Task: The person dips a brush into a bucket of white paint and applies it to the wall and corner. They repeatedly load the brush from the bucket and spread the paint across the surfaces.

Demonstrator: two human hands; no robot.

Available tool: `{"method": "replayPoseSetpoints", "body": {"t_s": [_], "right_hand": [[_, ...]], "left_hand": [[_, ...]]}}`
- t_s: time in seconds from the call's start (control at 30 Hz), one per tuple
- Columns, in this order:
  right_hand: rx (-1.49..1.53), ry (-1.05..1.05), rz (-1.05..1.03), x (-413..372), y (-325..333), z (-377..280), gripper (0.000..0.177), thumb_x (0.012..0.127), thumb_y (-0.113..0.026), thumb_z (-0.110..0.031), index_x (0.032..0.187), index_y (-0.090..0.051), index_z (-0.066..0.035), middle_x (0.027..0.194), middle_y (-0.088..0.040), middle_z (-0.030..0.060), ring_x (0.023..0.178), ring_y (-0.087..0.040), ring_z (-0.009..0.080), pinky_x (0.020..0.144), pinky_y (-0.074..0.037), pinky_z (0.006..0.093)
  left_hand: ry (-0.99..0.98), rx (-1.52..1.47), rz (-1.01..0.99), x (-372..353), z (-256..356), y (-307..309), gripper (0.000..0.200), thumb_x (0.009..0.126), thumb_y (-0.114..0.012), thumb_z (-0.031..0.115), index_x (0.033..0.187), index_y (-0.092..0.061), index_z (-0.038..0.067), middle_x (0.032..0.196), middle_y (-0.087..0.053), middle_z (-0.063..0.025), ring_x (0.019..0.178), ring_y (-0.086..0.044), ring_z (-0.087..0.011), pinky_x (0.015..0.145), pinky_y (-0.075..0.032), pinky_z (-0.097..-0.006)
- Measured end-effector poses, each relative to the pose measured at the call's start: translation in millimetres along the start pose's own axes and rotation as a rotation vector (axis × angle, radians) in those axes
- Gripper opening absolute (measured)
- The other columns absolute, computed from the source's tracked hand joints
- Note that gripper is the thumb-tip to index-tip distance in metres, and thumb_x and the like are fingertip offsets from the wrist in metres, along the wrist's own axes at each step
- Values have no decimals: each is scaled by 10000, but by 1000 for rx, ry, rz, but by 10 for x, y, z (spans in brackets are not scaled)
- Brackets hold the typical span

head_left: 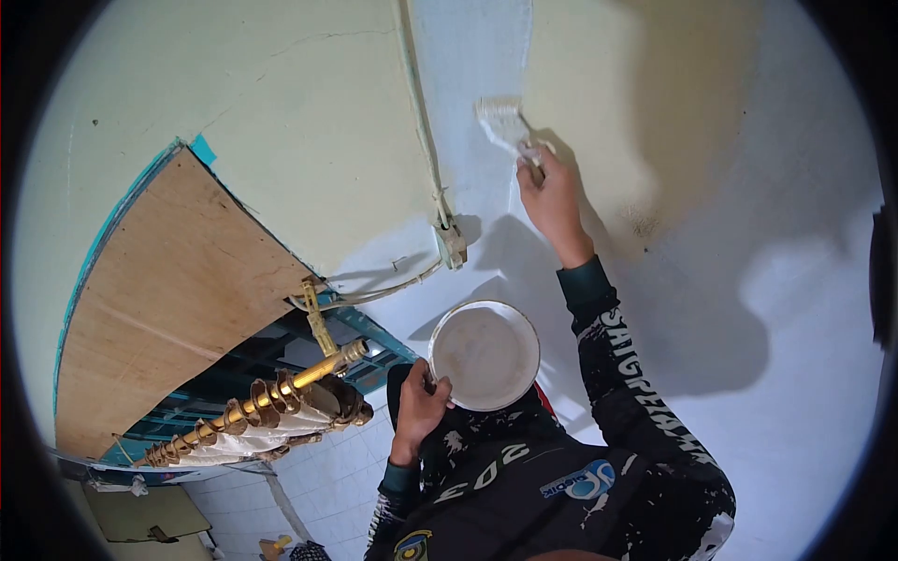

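My right hand [550, 192] is closed round the handle of a paintbrush [503, 126], raised high against the wall. The brush's bristles are at the pale painted strip, close to its border with the cream-coloured wall [589, 65]. Lower down, my left hand [423, 409] grips the rim of a round white paint bucket [486, 353], its thumb over the edge. Whitish paint residue coats the inside of the bucket, which I hold in front of my body.
A cable [418, 103] runs down the wall to a small switch box [451, 245]. To the left, a gold curtain rod [313, 372] with a gathered curtain juts out below a brown wooden panel [178, 290] framed in teal. Tiled floor [327, 486] shows below.
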State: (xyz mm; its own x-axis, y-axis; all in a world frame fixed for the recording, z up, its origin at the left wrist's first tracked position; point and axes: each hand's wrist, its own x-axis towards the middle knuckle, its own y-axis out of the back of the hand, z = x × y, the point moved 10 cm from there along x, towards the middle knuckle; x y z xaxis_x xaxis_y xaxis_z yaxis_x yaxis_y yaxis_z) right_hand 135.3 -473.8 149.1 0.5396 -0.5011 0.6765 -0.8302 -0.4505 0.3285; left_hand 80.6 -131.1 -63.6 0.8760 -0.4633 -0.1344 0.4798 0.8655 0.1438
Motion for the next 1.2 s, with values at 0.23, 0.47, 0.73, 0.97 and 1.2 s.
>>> {"method": "replayPoseSetpoints", "body": {"t_s": [0.23, 0.47, 0.73, 0.97, 1.2], "right_hand": [[194, -405, -487, -889, 158, 369, 268, 903, -717, -124, 1132, -647, -4, 802, -679, 66, 649, -580, 151, 630, -486, 320], [108, -291, -920, -1485, 667, -407, 277, 866, -728, -115, 1133, -677, -60, 823, -701, 85, 704, -630, 227, 708, -501, 338], [-395, 18, -1144, -2337, -30, -514, 282, 808, -683, -147, 1086, -728, -130, 843, -707, 172, 822, -690, 387, 747, -538, 486], [-357, 184, -1074, -2699, -578, -308, 265, 789, -631, -79, 1034, -731, -101, 790, -696, 175, 789, -694, 378, 687, -527, 508], [-432, 145, -1058, -2852, -622, -235, 97, 800, -617, -88, 836, -700, -52, 813, -708, 177, 781, -709, 373, 686, -541, 507]], "left_hand": [[-13, 66, -19, -35, 174, -33, 170, 918, -635, 74, 898, -504, -34, 684, -568, -77, 569, -663, -160, 524, -514, -299], [9, 56, 4, -73, 203, -16, 173, 919, -636, 80, 899, -510, -37, 674, -595, -98, 571, -662, -160, 525, -508, -316], [-13, 142, -47, -16, 210, -154, 204, 886, -667, 89, 890, -494, -20, 624, -536, -110, 539, -602, -174, 522, -465, -337], [-77, 189, -51, -71, 253, -144, 200, 891, -669, 77, 899, -493, -16, 641, -471, -73, 562, -495, -142, 533, -433, -323], [-105, 240, -15, -103, 376, -126, 238, 857, -695, 90, 884, -485, -18, 609, -461, -104, 538, -460, -171, 523, -406, -348]]}}
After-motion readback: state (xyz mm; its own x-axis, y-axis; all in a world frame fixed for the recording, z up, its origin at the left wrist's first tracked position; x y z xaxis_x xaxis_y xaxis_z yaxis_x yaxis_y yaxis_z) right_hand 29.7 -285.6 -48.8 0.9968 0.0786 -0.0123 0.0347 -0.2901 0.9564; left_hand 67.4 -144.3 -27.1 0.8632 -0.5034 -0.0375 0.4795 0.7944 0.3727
